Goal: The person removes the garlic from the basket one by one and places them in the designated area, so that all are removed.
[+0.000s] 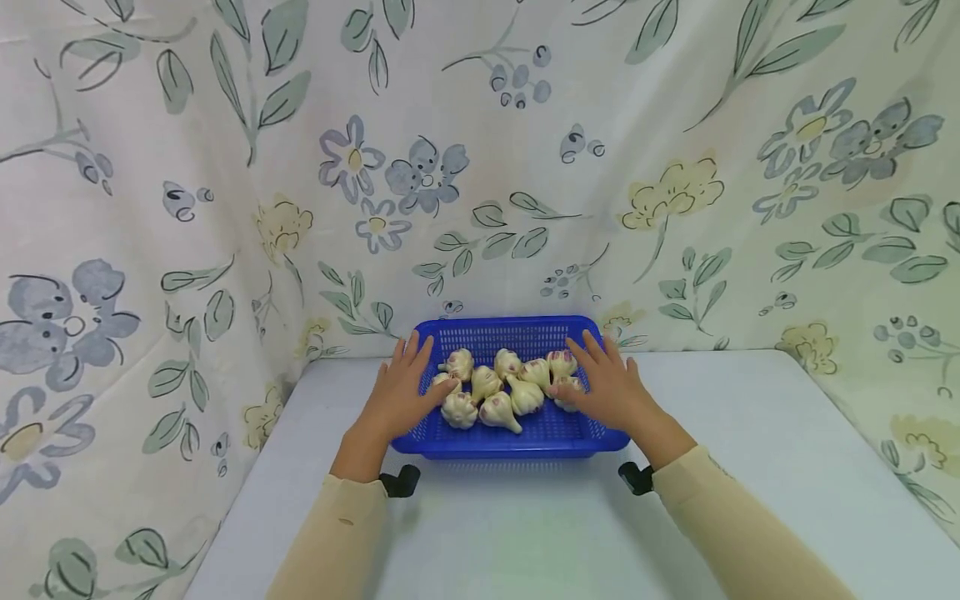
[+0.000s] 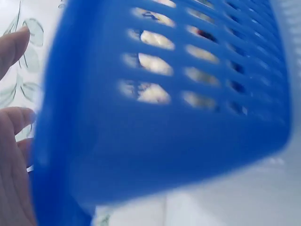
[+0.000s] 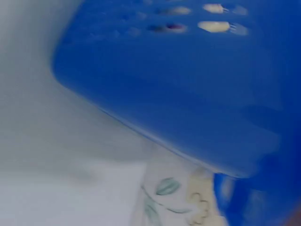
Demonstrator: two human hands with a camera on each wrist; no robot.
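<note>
A blue plastic basket [image 1: 510,452] with slotted walls stands at the far side of the table, holding several garlic bulbs [image 1: 527,397]. Over its left end lies my left hand [image 1: 401,392], fingers spread and thumb reaching above the garlic. My right hand [image 1: 611,387] mirrors it at the right end, fingers extended and its thumb overlapping a bulb. In the left wrist view, fingers [image 2: 13,125] show beside the rim, and pale bulbs appear through the slots. The right wrist view is mostly filled by the blurred basket wall [image 3: 164,80]; that hand is nearly all hidden there.
A white table [image 1: 750,467] extends around the basket and toward me. Right behind the basket hangs a floral curtain [image 1: 510,242], which also runs along the left and right sides. Dark wrist mounts [image 1: 401,482] sit below both hands.
</note>
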